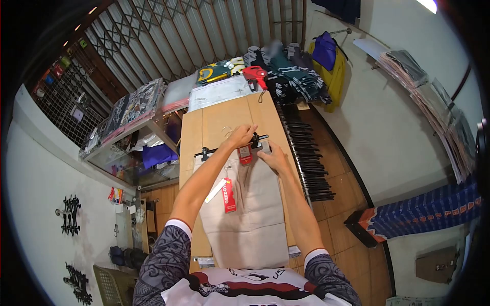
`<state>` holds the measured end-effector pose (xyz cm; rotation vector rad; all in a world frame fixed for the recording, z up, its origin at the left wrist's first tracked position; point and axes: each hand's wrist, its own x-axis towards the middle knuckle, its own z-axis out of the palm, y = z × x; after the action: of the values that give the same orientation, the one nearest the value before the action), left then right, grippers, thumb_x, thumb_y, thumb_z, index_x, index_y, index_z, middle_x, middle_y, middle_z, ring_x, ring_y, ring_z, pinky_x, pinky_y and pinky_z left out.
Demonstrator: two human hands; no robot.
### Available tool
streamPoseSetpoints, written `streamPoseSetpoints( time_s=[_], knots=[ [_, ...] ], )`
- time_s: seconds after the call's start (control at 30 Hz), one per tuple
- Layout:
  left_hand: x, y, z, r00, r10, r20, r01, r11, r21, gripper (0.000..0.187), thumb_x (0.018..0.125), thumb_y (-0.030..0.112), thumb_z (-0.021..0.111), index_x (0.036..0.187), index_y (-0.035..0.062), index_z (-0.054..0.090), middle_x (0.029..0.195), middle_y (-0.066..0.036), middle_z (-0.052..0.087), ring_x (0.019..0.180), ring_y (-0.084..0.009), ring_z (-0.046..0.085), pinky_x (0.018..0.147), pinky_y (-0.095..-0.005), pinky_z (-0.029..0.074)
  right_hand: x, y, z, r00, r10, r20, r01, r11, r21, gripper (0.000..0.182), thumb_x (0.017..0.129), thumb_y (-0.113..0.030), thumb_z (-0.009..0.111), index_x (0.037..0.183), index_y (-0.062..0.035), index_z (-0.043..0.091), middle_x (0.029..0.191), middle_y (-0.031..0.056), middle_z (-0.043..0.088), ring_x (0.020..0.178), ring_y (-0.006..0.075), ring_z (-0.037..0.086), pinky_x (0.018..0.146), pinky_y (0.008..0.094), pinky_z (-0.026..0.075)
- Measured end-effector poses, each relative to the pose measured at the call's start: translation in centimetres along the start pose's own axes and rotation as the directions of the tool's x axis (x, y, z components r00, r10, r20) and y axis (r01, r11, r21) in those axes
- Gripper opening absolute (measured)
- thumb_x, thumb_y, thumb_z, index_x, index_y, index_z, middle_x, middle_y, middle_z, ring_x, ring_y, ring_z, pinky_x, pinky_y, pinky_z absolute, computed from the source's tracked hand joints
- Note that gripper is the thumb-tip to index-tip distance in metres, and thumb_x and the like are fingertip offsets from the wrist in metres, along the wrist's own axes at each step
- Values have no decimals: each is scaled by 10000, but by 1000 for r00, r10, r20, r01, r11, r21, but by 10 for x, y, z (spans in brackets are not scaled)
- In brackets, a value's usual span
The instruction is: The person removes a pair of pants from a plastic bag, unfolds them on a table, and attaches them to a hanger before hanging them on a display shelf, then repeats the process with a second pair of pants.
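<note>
Beige trousers [260, 204] lie folded lengthwise on a wooden table [214, 120], waistband away from me. A black clip hanger [205, 154] with a metal hook lies across the waistband. My left hand [240, 136] is closed on the hanger near its right clip [254, 141], the fingers partly hidden. At the waistband's right corner, my right hand [274, 156] pinches the trouser fabric between thumb and fingers. A red tag [229, 196] and a white tag [215, 191] lie on the trousers. Another red label [245, 155] sits at the waistband.
A red tagging or tape tool [255, 76] lies on white packets at the table's far end. Folded clothes [296, 71] are piled behind it. Many black hangers [309, 158] hang along the right side. A glass display case [125, 153] stands left.
</note>
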<state>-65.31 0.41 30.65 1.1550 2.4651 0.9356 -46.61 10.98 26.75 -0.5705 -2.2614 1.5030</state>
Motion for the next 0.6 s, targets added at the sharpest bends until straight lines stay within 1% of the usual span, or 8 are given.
streamPoseSetpoints(
  time_s=[0.03,0.07,0.1,0.23,0.27,0.33,0.43,0.6],
  knots=[
    [10,0,1,995,-45,86,40,997,68,693,1056,565,461,937,-56,745,855,-267,727,876,-378,727,873,-433,544,-1,-4,-2,1000,17,14,-17,999,41,406,787,-297,796,1135,-103,719,996,127,770,974,298,727,894,429,525],
    [18,-1,3,994,-35,99,21,990,138,844,1046,649,386,806,-71,755,756,-288,701,808,-405,723,860,-460,539,-2,-7,-5,999,33,29,-36,996,83,405,792,-316,790,1134,-111,724,996,125,771,973,299,727,901,426,520],
    [27,-3,6,993,-46,109,31,990,135,857,1041,661,381,818,-76,757,766,-289,704,813,-404,722,862,-463,538,-1,-7,-5,998,49,47,-54,991,126,404,797,-336,784,1133,-118,728,996,123,771,972,300,728,908,424,514],
    [43,-8,10,986,-66,151,51,993,103,945,1012,734,335,846,-94,762,797,-288,716,840,-398,717,880,-466,529,12,20,10,1000,25,1,-24,993,114,340,870,-352,729,1120,-121,731,995,115,771,985,299,719,964,436,463],
    [45,-7,9,987,-61,151,47,994,99,953,1010,740,328,848,-93,763,791,-284,716,839,-394,715,880,-463,527,15,24,13,999,35,-3,-35,996,82,328,892,-364,714,1110,-119,727,995,121,766,1004,296,710,976,484,434],
    [48,-6,7,984,-91,154,78,993,89,961,1013,742,305,824,-82,761,754,-260,703,806,-376,699,859,-467,518,15,25,15,1000,20,-22,-18,992,122,313,898,-369,710,1072,-109,716,951,119,752,977,294,703,963,506,413],
    [50,-4,6,973,-125,192,120,992,35,959,1016,737,292,762,-67,747,790,-310,699,911,-436,713,932,-487,495,18,31,21,999,13,-50,-6,991,136,302,906,-375,703,1008,-91,690,853,110,706,900,288,681,913,509,401],
    [51,-5,7,988,-145,-48,147,988,38,885,1044,656,318,706,-62,711,739,-310,676,832,-451,708,869,-511,510,15,23,15,998,11,-62,-5,995,95,321,917,-373,694,926,-56,638,724,95,599,760,267,604,797,445,411]
  ],
)
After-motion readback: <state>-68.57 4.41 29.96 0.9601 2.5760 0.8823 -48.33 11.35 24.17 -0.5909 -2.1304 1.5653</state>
